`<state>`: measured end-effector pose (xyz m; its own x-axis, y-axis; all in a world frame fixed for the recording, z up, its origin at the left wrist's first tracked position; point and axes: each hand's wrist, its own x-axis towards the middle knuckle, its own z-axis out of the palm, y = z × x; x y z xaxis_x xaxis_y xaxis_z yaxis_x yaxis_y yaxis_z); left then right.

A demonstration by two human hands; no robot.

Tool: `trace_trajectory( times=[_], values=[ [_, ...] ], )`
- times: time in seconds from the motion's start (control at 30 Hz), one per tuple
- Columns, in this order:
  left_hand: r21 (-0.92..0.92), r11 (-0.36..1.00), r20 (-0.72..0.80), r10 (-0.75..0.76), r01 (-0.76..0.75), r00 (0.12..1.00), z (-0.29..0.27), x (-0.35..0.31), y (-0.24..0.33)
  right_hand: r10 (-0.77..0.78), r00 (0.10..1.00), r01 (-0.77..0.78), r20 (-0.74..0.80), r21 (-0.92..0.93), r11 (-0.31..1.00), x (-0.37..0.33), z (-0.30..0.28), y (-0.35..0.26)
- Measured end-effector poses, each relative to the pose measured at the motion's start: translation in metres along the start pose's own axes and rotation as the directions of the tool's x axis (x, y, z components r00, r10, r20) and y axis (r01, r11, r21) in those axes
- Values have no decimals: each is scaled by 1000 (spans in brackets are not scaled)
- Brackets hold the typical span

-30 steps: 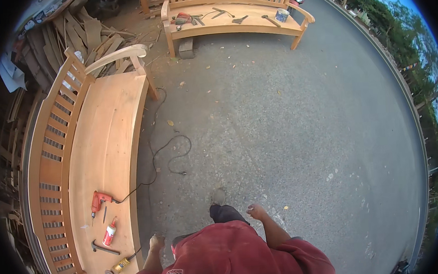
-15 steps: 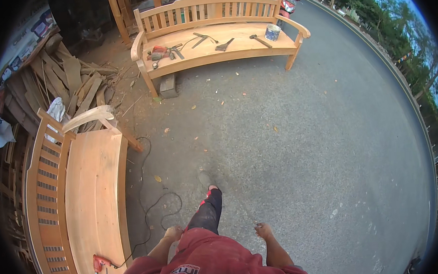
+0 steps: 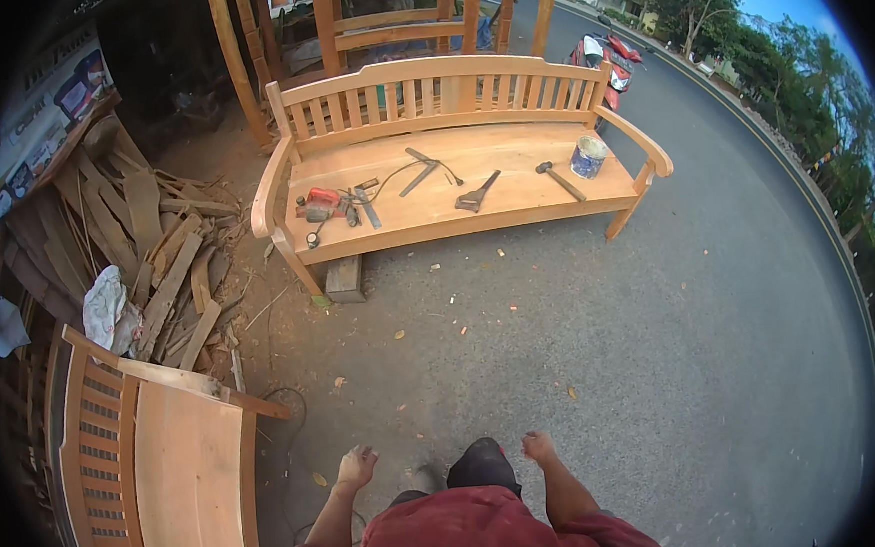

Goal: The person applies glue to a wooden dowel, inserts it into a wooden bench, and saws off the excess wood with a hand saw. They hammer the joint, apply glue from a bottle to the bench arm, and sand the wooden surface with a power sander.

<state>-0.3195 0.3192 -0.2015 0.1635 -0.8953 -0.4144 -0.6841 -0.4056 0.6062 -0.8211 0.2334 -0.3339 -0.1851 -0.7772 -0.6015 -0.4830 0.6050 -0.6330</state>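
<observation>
Nearer than a moment ago, the slat-backed wooden bench (image 3: 520,148) stands ahead, its claw-less hammer (image 3: 565,183) seemingly out of reach. Short of the bench, the left hand (image 3: 357,467) hangs half-open, empty; the right hand (image 3: 538,447) curls loosely, contents unclear.

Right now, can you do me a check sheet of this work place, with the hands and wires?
Surface: wooden front bench, tools on its seat; side bench, lower left.
Job's things: hammer, can, red power tool, on the front bench.
Clutter: scrap wood pile at left, white crumpled sheet by it.
Hands: left hand open, right hand loosely curled; nothing seen in either.
Cables: cord on the front bench; dark cable on the ground by the side bench.
Surroundings: road at right, red motorbike, trees.
</observation>
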Motion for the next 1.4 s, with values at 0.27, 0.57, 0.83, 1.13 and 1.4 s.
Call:
trace_trajectory(
  times=[0.27,0.57,0.83,1.13,1.4],
  values=[
    [147,963,-100,-212,225,972,21,72,7,-26,986,-39,163,381,924,333,15,-376],
    [424,441,359,-884,791,300,83,105,143,250,968,-174,-12,685,707,695,43,-614],
    [145,302,259,-931,942,258,80,168,275,230,972,-190,50,742,643,800,66,-644],
    [-156,89,277,-952,984,130,222,91,343,-255,967,238,4,341,909,748,65,-630],
    [-583,-251,434,-900,773,35,386,-42,408,-373,820,298,435,232,926,470,59,-491]
  ],
)
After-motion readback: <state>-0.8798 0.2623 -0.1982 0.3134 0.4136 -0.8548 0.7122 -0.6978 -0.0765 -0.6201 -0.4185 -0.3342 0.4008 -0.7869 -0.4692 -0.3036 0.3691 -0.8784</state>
